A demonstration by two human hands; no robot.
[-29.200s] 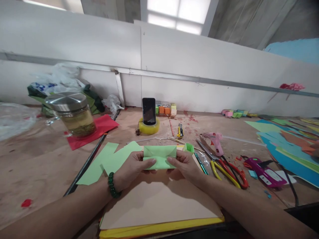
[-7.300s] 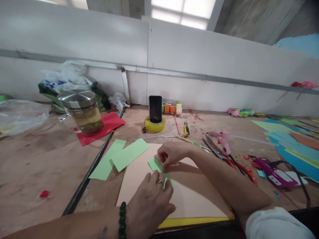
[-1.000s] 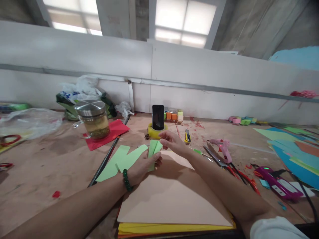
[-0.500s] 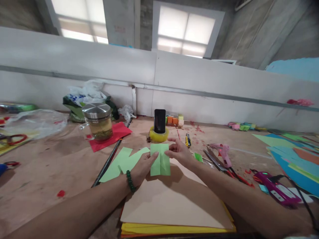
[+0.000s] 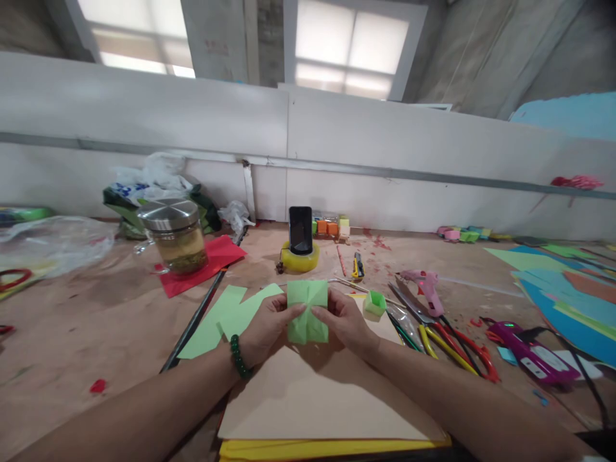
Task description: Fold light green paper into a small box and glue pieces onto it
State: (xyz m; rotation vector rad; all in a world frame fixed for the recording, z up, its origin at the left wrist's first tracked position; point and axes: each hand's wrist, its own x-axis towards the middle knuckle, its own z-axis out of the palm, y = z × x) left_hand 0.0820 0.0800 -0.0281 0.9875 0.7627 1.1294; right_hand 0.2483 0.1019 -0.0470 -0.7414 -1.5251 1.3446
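Observation:
A creased square of light green paper [image 5: 308, 292] is held up between both hands, above a stack of paper with a pale sheet [image 5: 332, 398] on top. My left hand [image 5: 269, 324] pinches its left side, thumb on the near face and fingers behind. On the other side my right hand [image 5: 349, 321] grips it the same way, the two thumb tips close together near the middle crease. The fingers behind the paper are mostly hidden. Left of the hands lie larger light green paper pieces [image 5: 216, 324]. A small green paper box [image 5: 374, 303] sits just beyond my right hand.
A phone [image 5: 301, 229] leans on a yellow tape roll [image 5: 299, 258] straight ahead. To the left stands a lidded glass of tea [image 5: 179, 240] on red paper [image 5: 228, 256]. Scissors [image 5: 464, 350], a pink glue gun [image 5: 430, 292] and a utility knife [image 5: 358, 265] lie to the right.
My right hand has lowered from the paper's upper right edge to its right side, thumb now on the front. The view has shifted slightly to the right.

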